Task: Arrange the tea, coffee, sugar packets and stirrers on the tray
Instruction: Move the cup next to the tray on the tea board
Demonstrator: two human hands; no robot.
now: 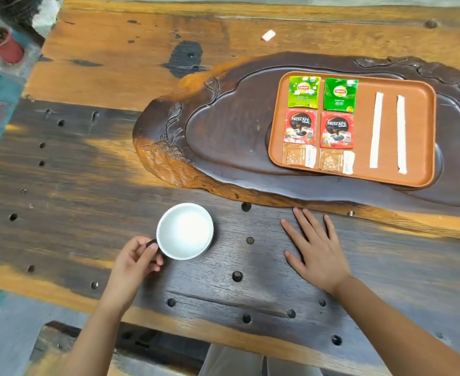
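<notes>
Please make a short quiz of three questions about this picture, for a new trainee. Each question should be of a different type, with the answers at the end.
1. True or false: the two stirrers lie across each other on the tray.
2. How many packets lie on the tray? A) four B) six C) eight
3. Fill in: the left hand holds the white cup by its ____.

Key:
1. False; they lie side by side, apart.
2. B: two green tea packets, two red coffee packets, two brown sugar packets.
3. handle. The right hand rests flat on the table.
</notes>
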